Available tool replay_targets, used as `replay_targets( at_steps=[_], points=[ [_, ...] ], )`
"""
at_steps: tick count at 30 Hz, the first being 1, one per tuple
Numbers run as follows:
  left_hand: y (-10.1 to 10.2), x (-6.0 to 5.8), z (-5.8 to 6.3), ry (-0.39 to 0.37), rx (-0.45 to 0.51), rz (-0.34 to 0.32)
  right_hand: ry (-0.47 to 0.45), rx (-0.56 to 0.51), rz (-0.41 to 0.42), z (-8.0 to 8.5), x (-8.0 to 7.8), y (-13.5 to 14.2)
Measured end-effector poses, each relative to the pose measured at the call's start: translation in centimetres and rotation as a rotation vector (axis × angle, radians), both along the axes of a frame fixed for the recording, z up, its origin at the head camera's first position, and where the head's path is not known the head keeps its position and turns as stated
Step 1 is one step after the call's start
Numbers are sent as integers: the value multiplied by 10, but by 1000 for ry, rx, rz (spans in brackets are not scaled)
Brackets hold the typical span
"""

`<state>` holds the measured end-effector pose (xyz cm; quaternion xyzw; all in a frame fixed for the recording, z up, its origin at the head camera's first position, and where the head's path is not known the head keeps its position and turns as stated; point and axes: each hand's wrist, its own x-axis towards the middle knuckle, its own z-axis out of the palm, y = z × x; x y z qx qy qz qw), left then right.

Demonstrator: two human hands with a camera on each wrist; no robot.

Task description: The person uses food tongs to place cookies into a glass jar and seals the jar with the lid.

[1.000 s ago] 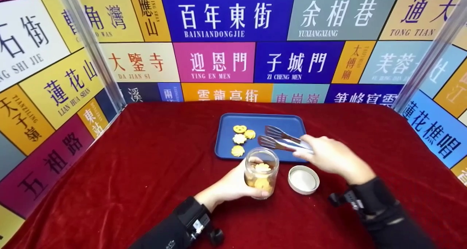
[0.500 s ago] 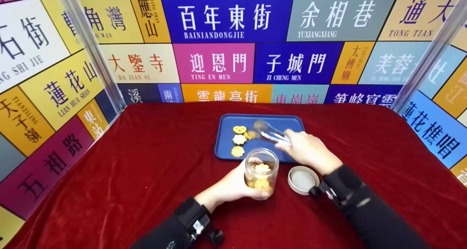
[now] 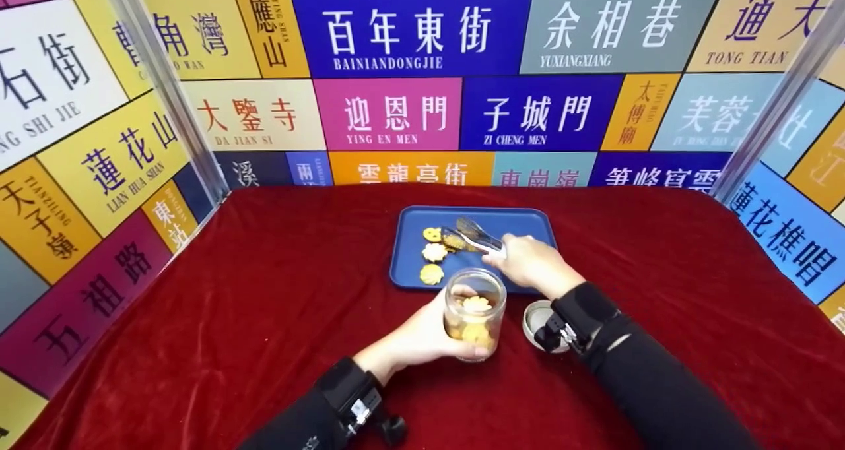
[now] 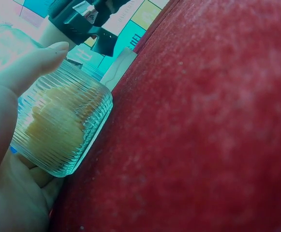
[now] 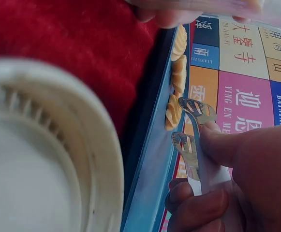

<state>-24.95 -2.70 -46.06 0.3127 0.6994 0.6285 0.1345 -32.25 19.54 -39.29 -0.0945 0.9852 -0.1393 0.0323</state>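
Head view: red-clothed counter (image 3: 231,305), sign-patterned wall (image 3: 409,41); left hand (image 3: 426,331) grips glass jar (image 3: 474,328), right hand (image 3: 533,263) holds tongs (image 3: 485,240).

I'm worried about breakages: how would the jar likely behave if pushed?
The jar looks like clear glass, so it is probably stiff and could crack if knocked hard. Its ribbed wall may make it less slippery than smooth glass. It looks taller than wide, so it might tip if pushed high up.

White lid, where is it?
In the head view, the white lid lies on the red cloth, right of the glass jar, partly hidden by the right wrist mount.
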Motion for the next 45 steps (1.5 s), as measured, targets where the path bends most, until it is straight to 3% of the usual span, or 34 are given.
replay_targets(
  at_steps=[17, 23, 34, 45],
  points=[
    [1, 1, 1, -15, -7, 21, -9, 86, -18, 11, 5, 14],
    [0, 0, 1, -1, 0, 16, -7, 73, -24, 15, 16, 24],
    [0, 2, 0, -2, -10, 26, 41, 25, -17, 7, 50, 57],
    [0, 1, -1, -15, -21, 30, 61, 48, -5, 8, 52, 69]
  ],
)
